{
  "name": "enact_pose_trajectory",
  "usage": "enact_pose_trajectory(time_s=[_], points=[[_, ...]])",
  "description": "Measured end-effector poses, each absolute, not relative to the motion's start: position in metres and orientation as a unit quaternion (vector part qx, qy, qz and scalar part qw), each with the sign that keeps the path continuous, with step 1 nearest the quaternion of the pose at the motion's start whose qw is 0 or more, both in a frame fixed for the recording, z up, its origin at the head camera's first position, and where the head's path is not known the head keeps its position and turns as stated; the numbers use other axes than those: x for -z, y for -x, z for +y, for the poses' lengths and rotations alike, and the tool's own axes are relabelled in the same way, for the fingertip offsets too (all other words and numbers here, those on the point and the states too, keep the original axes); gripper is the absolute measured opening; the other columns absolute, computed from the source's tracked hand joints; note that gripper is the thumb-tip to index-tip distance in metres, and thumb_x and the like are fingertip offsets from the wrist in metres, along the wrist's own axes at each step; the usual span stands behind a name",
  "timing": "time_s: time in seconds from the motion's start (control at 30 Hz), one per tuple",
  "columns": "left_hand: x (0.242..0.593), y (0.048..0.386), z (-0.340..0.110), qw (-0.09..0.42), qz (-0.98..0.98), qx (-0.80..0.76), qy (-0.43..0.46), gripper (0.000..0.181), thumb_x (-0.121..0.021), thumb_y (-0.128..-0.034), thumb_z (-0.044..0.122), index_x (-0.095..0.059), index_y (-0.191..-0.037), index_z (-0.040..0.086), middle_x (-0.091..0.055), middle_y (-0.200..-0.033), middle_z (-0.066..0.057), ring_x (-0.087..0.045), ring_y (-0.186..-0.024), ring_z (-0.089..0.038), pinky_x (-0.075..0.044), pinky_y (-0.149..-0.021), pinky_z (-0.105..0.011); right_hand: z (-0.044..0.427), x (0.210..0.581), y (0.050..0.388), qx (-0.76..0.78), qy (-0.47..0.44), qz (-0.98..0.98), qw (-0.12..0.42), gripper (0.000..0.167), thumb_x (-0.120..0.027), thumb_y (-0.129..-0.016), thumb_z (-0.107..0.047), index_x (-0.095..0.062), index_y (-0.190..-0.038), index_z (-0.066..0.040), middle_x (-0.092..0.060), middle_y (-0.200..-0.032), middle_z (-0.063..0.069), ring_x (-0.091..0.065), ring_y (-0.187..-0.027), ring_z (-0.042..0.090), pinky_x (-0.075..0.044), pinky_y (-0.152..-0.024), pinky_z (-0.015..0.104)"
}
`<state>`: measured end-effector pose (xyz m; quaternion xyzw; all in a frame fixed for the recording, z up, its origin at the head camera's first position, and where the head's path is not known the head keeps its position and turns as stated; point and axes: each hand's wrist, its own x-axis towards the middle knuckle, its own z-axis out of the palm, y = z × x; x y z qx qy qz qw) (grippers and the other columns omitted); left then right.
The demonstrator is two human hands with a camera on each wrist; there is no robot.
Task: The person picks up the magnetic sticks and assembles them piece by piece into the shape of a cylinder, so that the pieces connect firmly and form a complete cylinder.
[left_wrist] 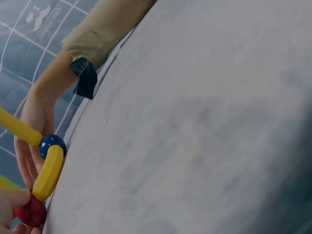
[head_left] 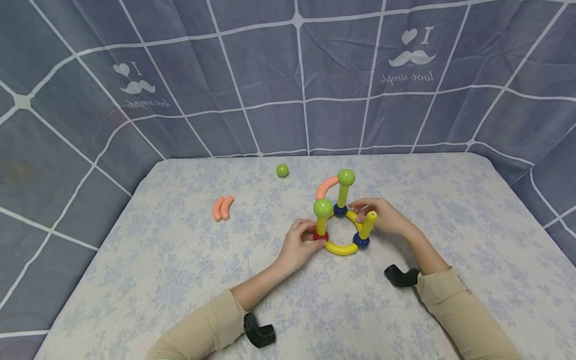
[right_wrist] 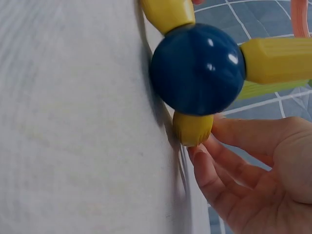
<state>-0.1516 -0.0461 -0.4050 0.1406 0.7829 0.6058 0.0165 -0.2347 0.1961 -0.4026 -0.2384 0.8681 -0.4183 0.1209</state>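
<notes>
A ring of yellow curved rods [head_left: 341,249] and balls, a ball-and-stick building toy, lies on the table. My left hand [head_left: 299,243] pinches the red ball [left_wrist: 33,212] at the ring's left. Above that ball stands a yellow straight stick [head_left: 321,226] topped by a green ball [head_left: 322,207]. My right hand [head_left: 384,216] pinches the yellow curved rod [right_wrist: 192,130] on the ring's right side, behind the near blue ball [right_wrist: 197,68]. This ball bears a bare-topped yellow stick [head_left: 368,225]. At the back, another blue ball [head_left: 340,210] carries a green stick [head_left: 343,196] and green ball [head_left: 346,177], which a pink curved rod [head_left: 325,186] touches.
Two pink curved rods [head_left: 218,208] lie side by side at the left of the patterned table [head_left: 180,280]. A loose green ball [head_left: 282,170] sits near the far edge. Behind the table hangs a grey-blue checked cloth [head_left: 270,65]. Black wrist devices [head_left: 259,332] stick out from both sleeves.
</notes>
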Motion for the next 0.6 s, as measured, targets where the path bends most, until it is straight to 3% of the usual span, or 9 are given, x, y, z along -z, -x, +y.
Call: enact_pose_trajectory(time_s=[0.17,0.3,0.43,0.6], points=[[0.408,0.163,-0.051,0.001,0.794,-0.594,-0.132,0.031,-0.066,-0.0784,-0.006,-0.058,-0.108,-0.011,-0.056,-0.104,-0.022,-0.056,-0.096,-0.036,-0.051,-0.081,-0.039,0.195,0.399,0.232,0.415,0.229,0.872,0.124,0.041,-0.06,-0.078,0.01,-0.054,-0.118,0.008,-0.06,-0.096,0.02,-0.058,-0.08,0.025,-0.046,-0.059,0.027],[0.426,0.181,-0.057,-0.009,0.803,-0.584,-0.116,0.033,-0.067,-0.0808,0.002,-0.059,-0.111,-0.007,-0.061,-0.107,-0.019,-0.058,-0.099,-0.031,-0.051,-0.081,-0.034,0.197,0.399,0.231,0.428,0.235,0.862,0.14,0.052,-0.062,-0.076,0.01,-0.044,-0.124,0.01,-0.057,-0.092,0.019,-0.057,-0.074,0.021,-0.049,-0.058,0.026],[0.429,0.192,-0.06,-0.01,0.805,-0.583,-0.106,0.033,-0.067,-0.0815,0.004,-0.06,-0.112,-0.004,-0.059,-0.11,-0.016,-0.058,-0.102,-0.027,-0.051,-0.08,-0.025,0.198,0.399,0.23,0.451,0.246,0.844,0.152,0.065,-0.07,-0.077,-0.003,-0.036,-0.13,0.01,-0.056,-0.088,0.014,-0.058,-0.073,0.017,-0.051,-0.057,0.028],[0.43,0.201,-0.058,-0.019,0.803,-0.588,-0.093,0.031,-0.067,-0.0805,0.001,-0.062,-0.111,-0.003,-0.058,-0.106,-0.015,-0.059,-0.098,-0.026,-0.052,-0.078,-0.023,0.199,0.399,0.227,0.448,0.264,0.847,0.107,0.05,-0.07,-0.08,-0.015,-0.048,-0.117,0.009,-0.058,-0.079,0.008,-0.056,-0.065,0.015,-0.049,-0.052,0.029]])
